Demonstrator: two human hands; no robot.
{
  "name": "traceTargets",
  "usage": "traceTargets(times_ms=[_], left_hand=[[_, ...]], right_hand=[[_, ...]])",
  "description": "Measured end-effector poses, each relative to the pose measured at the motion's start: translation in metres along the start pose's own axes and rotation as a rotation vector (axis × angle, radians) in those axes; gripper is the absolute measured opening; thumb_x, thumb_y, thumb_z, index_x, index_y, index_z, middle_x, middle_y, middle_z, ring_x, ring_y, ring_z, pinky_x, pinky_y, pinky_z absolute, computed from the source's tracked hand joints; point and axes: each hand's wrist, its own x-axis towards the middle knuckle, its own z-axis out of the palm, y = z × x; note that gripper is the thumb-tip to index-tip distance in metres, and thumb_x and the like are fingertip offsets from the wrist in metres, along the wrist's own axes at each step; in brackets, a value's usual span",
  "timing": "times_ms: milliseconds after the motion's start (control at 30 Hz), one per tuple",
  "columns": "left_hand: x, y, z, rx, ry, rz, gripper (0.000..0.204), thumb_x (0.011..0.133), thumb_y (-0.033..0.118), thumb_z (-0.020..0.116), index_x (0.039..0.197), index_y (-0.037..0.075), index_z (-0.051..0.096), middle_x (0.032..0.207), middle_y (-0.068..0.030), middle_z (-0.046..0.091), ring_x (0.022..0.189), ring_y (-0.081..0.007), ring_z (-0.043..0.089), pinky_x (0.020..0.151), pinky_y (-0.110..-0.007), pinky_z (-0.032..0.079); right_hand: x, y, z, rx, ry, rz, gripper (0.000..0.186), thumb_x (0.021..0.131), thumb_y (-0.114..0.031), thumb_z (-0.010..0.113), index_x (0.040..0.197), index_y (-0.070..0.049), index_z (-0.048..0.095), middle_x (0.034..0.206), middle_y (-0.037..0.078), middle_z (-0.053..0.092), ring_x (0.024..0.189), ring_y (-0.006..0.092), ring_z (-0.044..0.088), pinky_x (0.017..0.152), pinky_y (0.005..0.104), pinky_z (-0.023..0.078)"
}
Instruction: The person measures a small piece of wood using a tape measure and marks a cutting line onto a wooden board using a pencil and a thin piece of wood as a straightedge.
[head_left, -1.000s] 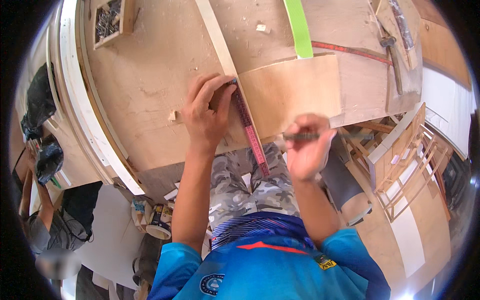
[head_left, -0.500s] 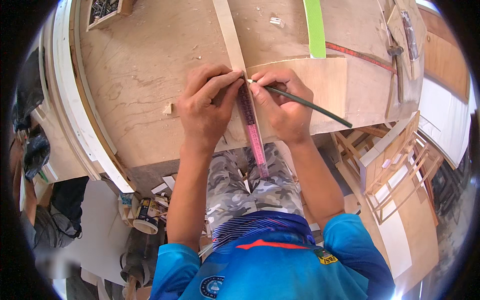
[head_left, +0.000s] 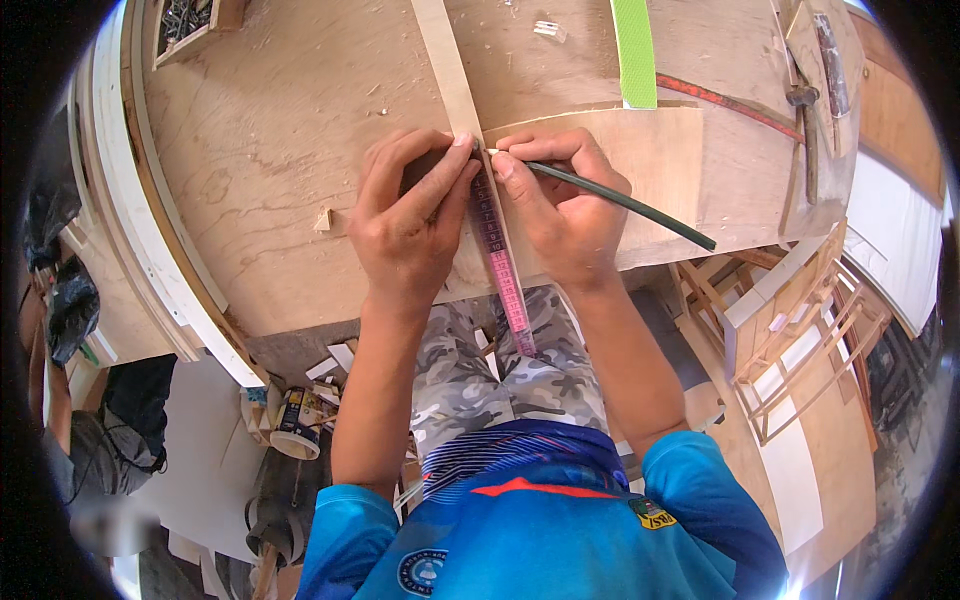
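A tape measure [head_left: 508, 275], printed with numbers, lies along the wooden strip [head_left: 446, 70]. Left of the strip, the arched left hand [head_left: 412, 215] pinches the tape's upper end; right of the strip, the curled right hand [head_left: 572, 220] grips a pencil [head_left: 645, 208].

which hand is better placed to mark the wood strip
Likely the right hand: it grips the dark green pencil, whose tip is at or very near the wood strip. The left hand is busy pinching the measuring tape against that strip.
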Motion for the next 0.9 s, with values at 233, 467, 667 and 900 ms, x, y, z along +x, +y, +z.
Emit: traceTargets(times_ms=[233, 467, 667, 900], left_hand=[[-0.009, -0.001, 0.006, 0.153, 0.049, 0.121, 0.04, 0.082, 0.002, 0.089, 0.122, 0.008, 0.084, 0.118, -0.0108, 0.075, 0.113, -0.0321, 0.071, 0.096, -0.042, 0.06], [-0.01, 0.0, 0.005, 0.2, 0.033, 0.146, 0.039, 0.085, 0.004, 0.088, 0.124, 0.006, 0.083, 0.121, -0.012, 0.074, 0.117, -0.0331, 0.07, 0.1, -0.043, 0.059], [-0.011, 0.003, 0.003, 0.203, 0.026, 0.099, 0.035, 0.088, 0.002, 0.087, 0.122, 0.009, 0.085, 0.121, -0.0113, 0.076, 0.118, -0.0323, 0.071, 0.098, -0.042, 0.061], [-0.011, 0.003, 0.001, 0.2, 0.017, 0.085, 0.035, 0.088, 0.003, 0.088, 0.122, 0.01, 0.085, 0.121, -0.0103, 0.076, 0.12, -0.032, 0.071, 0.099, -0.043, 0.06]], right_hand=[[0.0, 0.002, 0.003, -0.052, -0.004, -0.05, 0.013, 0.096, -0.003, 0.082, 0.103, 0.001, 0.072, 0.102, 0.014, 0.081, 0.092, 0.0163, 0.078, 0.081, 0.0307, 0.063], [0.0, 0.004, 0.005, -0.099, -0.005, -0.084, 0.013, 0.096, -0.004, 0.082, 0.102, 0.001, 0.072, 0.101, 0.014, 0.081, 0.091, 0.0169, 0.079, 0.079, 0.0304, 0.063], [-0.002, 0.002, 0.009, -0.106, 0.01, -0.081, 0.013, 0.096, -0.004, 0.083, 0.102, 0.001, 0.072, 0.101, 0.014, 0.081, 0.09, 0.017, 0.079, 0.078, 0.0312, 0.063], [-0.002, 0.002, 0.01, -0.147, 0.02, -0.115, 0.013, 0.096, -0.005, 0.082, 0.102, -0.001, 0.071, 0.099, 0.014, 0.081, 0.088, 0.0174, 0.079, 0.076, 0.0312, 0.063]])
